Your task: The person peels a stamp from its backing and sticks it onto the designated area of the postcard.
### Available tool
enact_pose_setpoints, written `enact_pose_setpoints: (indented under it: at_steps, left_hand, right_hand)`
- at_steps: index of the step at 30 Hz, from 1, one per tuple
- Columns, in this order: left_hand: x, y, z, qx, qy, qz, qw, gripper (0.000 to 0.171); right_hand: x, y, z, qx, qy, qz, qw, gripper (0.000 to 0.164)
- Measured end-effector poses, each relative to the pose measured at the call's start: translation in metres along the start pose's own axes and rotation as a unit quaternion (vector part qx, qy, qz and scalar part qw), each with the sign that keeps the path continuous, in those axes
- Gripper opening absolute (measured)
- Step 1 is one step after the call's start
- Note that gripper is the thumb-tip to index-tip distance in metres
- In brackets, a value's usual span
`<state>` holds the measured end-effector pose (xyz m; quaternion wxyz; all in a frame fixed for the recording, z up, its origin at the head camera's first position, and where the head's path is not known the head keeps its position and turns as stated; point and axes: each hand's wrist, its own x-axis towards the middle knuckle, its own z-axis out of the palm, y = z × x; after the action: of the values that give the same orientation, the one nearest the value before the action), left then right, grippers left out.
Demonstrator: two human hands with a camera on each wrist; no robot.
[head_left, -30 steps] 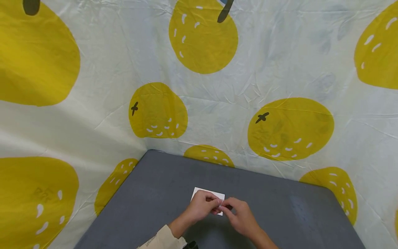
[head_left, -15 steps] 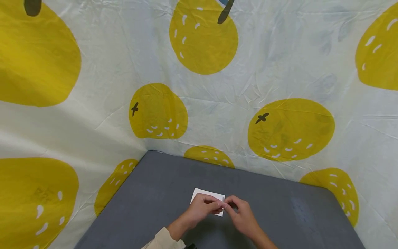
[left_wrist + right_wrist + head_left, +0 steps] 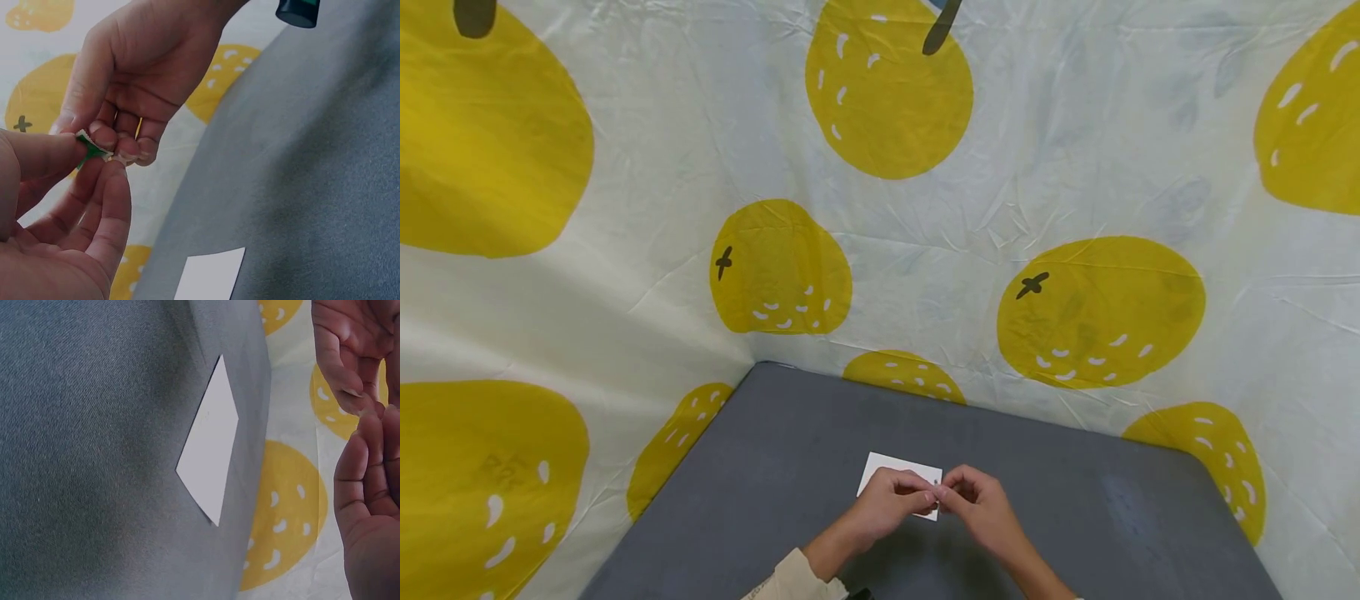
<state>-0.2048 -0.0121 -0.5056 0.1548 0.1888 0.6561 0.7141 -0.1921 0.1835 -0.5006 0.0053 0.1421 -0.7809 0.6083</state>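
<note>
I have the small, thin green piece with a white serrated edge [image 3: 91, 149] squarely between left hand [image 3: 886, 505] and right hand [image 3: 987, 512], each with thumb and finger clamped on it, neither nearer, its long axis too hidden to read.

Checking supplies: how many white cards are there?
1: the white card lies on the grey table, partly behind the left hand in the head view; any underneath would be hidden.

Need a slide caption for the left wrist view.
Left hand pinching a small green-and-white piece, right hand touching it; white card on gray table.
</note>
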Motion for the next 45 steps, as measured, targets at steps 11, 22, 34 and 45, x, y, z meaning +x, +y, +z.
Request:
enact_pose_setpoints:
  at_steps: [11, 22, 34, 45]
  left_hand:
    - [0.0, 0.001, 0.0007, 0.036, 0.007, 0.008, 0.9993, 0.015]
    - [0.0008, 0.0003, 0.0012, 0.084, 0.014, 0.037, 0.9957, 0.013]
    - [0.0014, -0.0033, -0.0014, 0.084, 0.009, 0.05, 0.9952, 0.016]
    - [0.0025, -0.0018, 0.0003, 0.041, 0.015, 0.026, 0.9987, 0.022]
  right_hand:
    - [0.0017, 0.0064, -0.0047, 0.044, -0.035, -0.017, 0.998, 0.013]
    - [0.0012, 0.0069, -0.0042, 0.06, -0.042, -0.01, 0.997, 0.016]
    - [0.0025, 0.002, -0.0058, 0.077, -0.068, -0.032, 0.994, 0.019]
    - [0.0039, 0.0018, -0.0098, 0.056, -0.073, -0.001, 0.996, 0.018]
